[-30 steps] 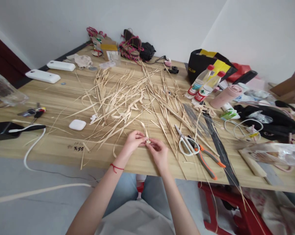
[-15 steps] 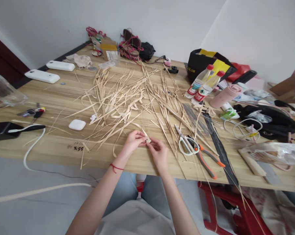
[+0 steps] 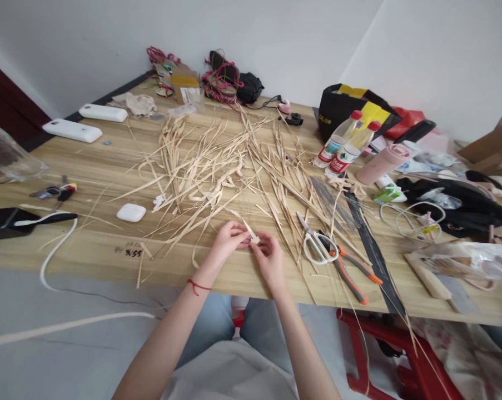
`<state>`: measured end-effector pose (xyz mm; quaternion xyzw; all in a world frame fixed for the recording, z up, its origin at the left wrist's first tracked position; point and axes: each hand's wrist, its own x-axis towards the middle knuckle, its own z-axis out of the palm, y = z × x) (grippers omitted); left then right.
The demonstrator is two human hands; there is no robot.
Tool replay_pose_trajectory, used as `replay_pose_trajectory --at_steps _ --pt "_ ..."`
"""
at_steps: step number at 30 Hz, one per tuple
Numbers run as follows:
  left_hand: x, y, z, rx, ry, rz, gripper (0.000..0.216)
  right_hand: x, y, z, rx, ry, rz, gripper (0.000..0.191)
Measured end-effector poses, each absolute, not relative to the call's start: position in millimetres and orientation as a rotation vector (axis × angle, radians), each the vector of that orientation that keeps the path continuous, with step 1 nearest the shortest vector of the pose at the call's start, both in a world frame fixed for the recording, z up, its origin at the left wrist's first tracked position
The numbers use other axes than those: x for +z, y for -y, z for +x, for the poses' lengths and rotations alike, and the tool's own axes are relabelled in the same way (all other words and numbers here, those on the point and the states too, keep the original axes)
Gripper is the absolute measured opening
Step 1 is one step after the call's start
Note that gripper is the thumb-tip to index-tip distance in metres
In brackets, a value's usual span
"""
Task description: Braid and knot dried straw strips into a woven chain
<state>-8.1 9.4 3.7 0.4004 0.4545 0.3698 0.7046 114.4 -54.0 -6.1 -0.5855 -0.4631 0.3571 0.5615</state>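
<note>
From my remote seat I take the white-handled metal scissors (image 3: 313,234) as my landmark on the pale wood-grain table (image 3: 88,253). Just left of them, near the table's front edge, I have both bare hands close together. My left hand (image 3: 229,240), with a thin red cord (image 3: 199,286) around its wrist, has thumb and forefinger brought together on a short, pale, folded strip of plant fibre (image 3: 251,232). My right hand (image 3: 271,256) pinches the base of that strip between thumb and fingertips, with almost no gap; its other fingers curl in, and I cannot tell whether they touch anything. The strip's narrow pointed end angles up and away from me, to the left of the scissors.

Beyond the scissors and to their left spreads a loose, tangled heap of long tan strips (image 3: 173,139), with a pale knobbly braided piece (image 3: 225,179) lying among them. Just to the scissors' right lie pliers with orange-and-grey handles (image 3: 351,282). Two clear red-capped bottles (image 3: 346,158) stand beyond and right of the scissors; a rounded white case (image 3: 131,212) lies well to their left.
</note>
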Motion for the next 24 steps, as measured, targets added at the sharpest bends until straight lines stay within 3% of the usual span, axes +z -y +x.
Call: replay_pose_trajectory --at_steps 12,19,24 --pt "4.6 -10.6 -5.0 0.774 -0.997 0.915 0.012 -5.0 53.7 112.0 0.867 0.997 -1.367 0.021" --pt "8.2 -8.0 -7.1 0.816 -0.966 0.932 0.015 3.4 54.0 108.5 0.851 0.993 -1.421 0.030" --pt "6.1 -7.7 -9.0 0.792 -0.984 0.932 0.014 0.5 54.5 110.1 0.776 1.002 -1.434 0.023"
